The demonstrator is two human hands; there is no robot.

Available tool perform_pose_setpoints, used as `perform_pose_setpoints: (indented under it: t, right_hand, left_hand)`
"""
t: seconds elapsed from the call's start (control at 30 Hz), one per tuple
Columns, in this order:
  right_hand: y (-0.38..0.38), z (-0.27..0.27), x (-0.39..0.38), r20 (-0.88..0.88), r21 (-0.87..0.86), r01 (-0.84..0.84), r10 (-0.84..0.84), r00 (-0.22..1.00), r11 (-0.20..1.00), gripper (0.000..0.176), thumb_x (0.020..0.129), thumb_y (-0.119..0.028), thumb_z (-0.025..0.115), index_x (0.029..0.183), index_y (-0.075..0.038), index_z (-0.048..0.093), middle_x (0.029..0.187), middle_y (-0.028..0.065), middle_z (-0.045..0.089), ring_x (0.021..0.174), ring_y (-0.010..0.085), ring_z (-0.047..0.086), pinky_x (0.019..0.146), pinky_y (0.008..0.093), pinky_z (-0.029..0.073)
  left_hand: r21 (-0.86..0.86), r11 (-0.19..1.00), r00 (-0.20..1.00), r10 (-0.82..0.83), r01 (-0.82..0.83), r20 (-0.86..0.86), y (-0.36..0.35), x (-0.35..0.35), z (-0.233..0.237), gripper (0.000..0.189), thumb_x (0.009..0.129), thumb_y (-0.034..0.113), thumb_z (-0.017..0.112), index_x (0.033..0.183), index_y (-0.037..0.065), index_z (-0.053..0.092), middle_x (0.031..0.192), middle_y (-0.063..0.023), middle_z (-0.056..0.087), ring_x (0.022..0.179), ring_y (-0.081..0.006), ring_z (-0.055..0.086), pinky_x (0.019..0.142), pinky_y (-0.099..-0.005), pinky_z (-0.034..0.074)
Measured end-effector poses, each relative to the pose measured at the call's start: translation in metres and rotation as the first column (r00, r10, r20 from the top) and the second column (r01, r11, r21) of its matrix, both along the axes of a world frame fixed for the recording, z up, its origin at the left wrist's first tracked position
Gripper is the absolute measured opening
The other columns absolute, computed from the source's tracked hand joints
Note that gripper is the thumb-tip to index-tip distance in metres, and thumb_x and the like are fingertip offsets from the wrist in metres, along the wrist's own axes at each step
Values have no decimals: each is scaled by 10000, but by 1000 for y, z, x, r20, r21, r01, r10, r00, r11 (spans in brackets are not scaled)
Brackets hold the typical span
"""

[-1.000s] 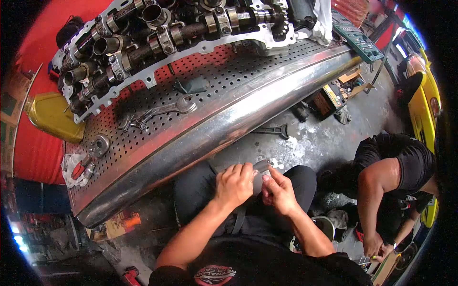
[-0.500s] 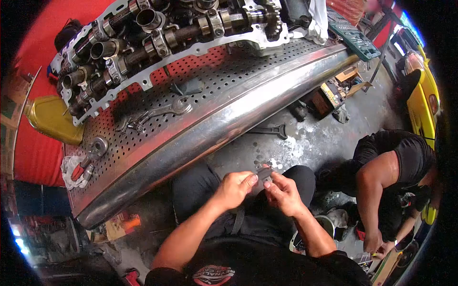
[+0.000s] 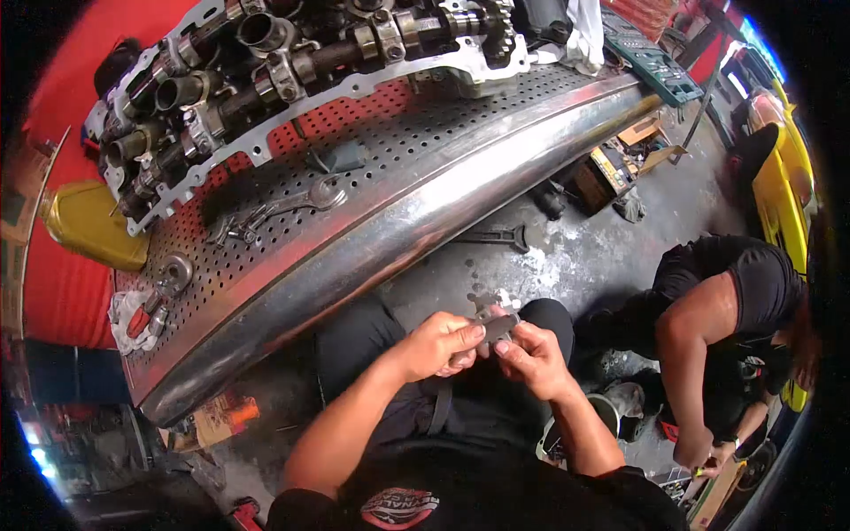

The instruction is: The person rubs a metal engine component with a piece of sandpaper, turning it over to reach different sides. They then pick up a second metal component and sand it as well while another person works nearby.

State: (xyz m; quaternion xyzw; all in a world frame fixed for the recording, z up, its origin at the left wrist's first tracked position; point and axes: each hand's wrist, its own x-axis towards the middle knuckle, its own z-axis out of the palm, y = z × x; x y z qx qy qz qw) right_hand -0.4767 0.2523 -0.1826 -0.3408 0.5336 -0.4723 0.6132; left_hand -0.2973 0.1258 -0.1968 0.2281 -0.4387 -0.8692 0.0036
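Observation:
Both hands are together over my lap, around a small grey metal part (image 3: 500,327). My left hand (image 3: 440,347) pinches it from the left, thumb and fingers pressed together. From the right, my right hand (image 3: 536,358) holds the same part between thumb and fingers. Its exact shape is partly hidden by the fingers. Beyond the hands stands the perforated metal bench (image 3: 390,226), bearing a cylinder head with camshafts (image 3: 292,75), a combination wrench (image 3: 305,199) and a ratchet with a red handle (image 3: 149,311).
A yellow-gold jug (image 3: 88,226) stands at the bench's left end, near a white rag (image 3: 124,323). A green tool case (image 3: 655,66) sits at the far right corner. A co-worker (image 3: 695,341) crouches at the right. A box of parts (image 3: 615,168) and a black tool (image 3: 496,237) lie on the floor.
The metal part is turned and shows a broader dark face. My left hand's fingers have shifted beneath it. The bench appears slightly further left in the view.

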Motion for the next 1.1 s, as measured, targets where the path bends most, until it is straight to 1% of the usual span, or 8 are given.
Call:
perform_pose_setpoints:
  t: [0.33, 0.5, 0.63, 0.73, 0.77, 0.9, 1.0, 1.1]
  right_hand:
    - [-36, -17, -19, -92, 51, 50, -45, 995, 997, 537, 942, -217, 616, 1417, -47, 434, 676, -16, 532, 557, 54, 452, 494, 220, 354]
    - [-56, -12, -11, 42, 219, 116, -128, 991, 969, 542, 949, -151, 602, 1442, -69, 393, 710, -50, 504, 574, 46, 449, 513, 208, 357]
    - [-61, -16, -16, -10, 144, 84, -84, 996, 986, 543, 935, -152, 617, 1423, -31, 411, 709, -57, 503, 577, 41, 438, 513, 208, 360]
    - [-50, -17, -29, -122, 79, 26, -16, 992, 997, 475, 924, -146, 631, 1358, -11, 493, 756, -48, 540, 618, 33, 453, 551, 200, 376]
    - [-43, -17, -32, -148, 36, 0, 5, 989, 999, 462, 923, -146, 632, 1346, -8, 507, 766, -45, 548, 628, 33, 459, 558, 199, 379]
    - [-17, -10, -25, -202, -11, 81, -81, 976, 997, 333, 923, -166, 642, 1205, 0, 587, 775, -40, 561, 650, 40, 478, 560, 201, 380]
    - [-2, -7, -14, -145, 41, 184, -176, 974, 982, 282, 938, -203, 629, 1142, -13, 590, 723, -50, 518, 610, 38, 442, 521, 215, 349]
    - [-1, 16, -6, -73, -8, 214, -214, 974, 977, 279, 954, -228, 609, 1138, -18, 589, 691, -50, 496, 592, 32, 420, 512, 215, 334]
  left_hand:
    - [-402, 915, 999, 35, -27, 12, -32, -28, -20, 407, 1003, 371, 487, 861, 3, 587, 646, 8, 497, 578, -73, 474, 506, -232, 378]
    - [-991, -18, 932, 337, -133, -131, -31, -38, -16, 188, 843, 126, 660, 946, -1, 568, 786, -185, 606, 685, -393, 605, 617, -452, 493]
    - [-939, 172, 901, 376, -298, -217, -30, -36, -26, 197, 923, 190, 605, 920, -7, 587, 656, -125, 574, 555, -295, 578, 525, -376, 463]
    - [-310, 942, 991, 136, -128, 7, -27, -26, -27, 313, 986, 289, 530, 905, -6, 596, 603, -38, 518, 492, -143, 491, 470, -278, 391]
    - [89, 996, 998, -8, 13, -59, -31, -20, -22, 397, 1011, 356, 474, 911, -5, 603, 619, 7, 483, 514, -62, 420, 453, -227, 327]
    - [-179, 983, 999, 44, -47, -24, -13, -28, -15, 318, 976, 300, 543, 889, -3, 588, 600, -41, 512, 480, -137, 481, 439, -275, 371]
    - [-940, 27, 930, 157, -340, -332, -4, -43, -15, 207, 903, 190, 622, 861, -3, 563, 620, -117, 554, 534, -283, 577, 477, -366, 444]
    - [-960, -106, 935, 221, -261, -278, 7, -43, 5, 162, 847, 119, 649, 809, 16, 528, 680, -156, 603, 623, -352, 619, 524, -433, 477]
